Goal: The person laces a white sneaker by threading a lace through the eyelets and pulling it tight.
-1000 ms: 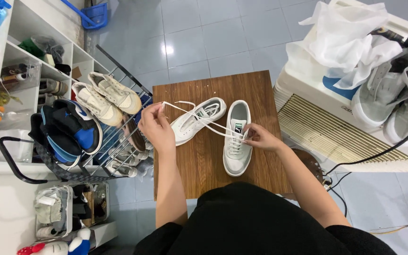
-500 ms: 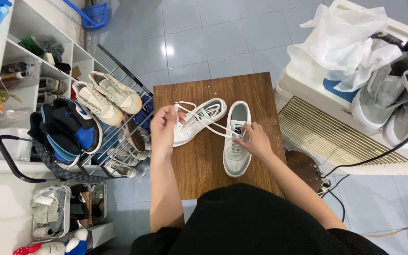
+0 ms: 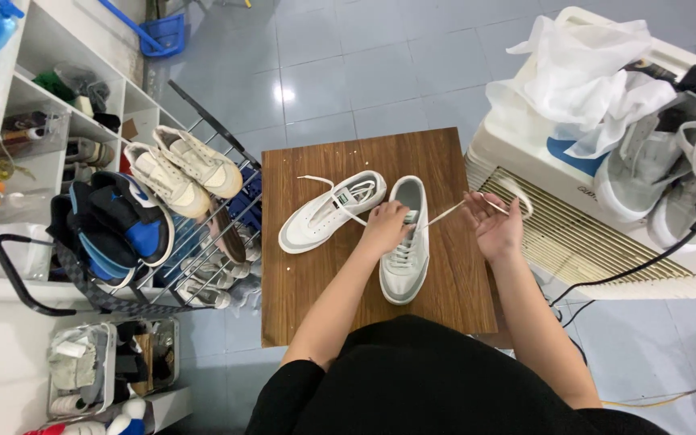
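We find the left hand (image 3: pixel 386 225) pressed on the near-right shoe (image 3: pixel 406 242), fingers closed at its tongue; the right hand (image 3: pixel 495 227) grips the white lace (image 3: pixel 447 213), drawn taut to the right; the second shoe (image 3: pixel 330 211) lies on its side, left, on the wooden table (image 3: pixel 316 274).

Operator: black garment (image 3: pixel 437 379), loose fit, plain, no visible markings. Short sleeves, ending above elbows. Forearms bare. Left hand (image 3: pixel 386 228) and right hand (image 3: pixel 499 228) bare: no gloves, rings, watch or wristbands visible. Fingers uncovered.
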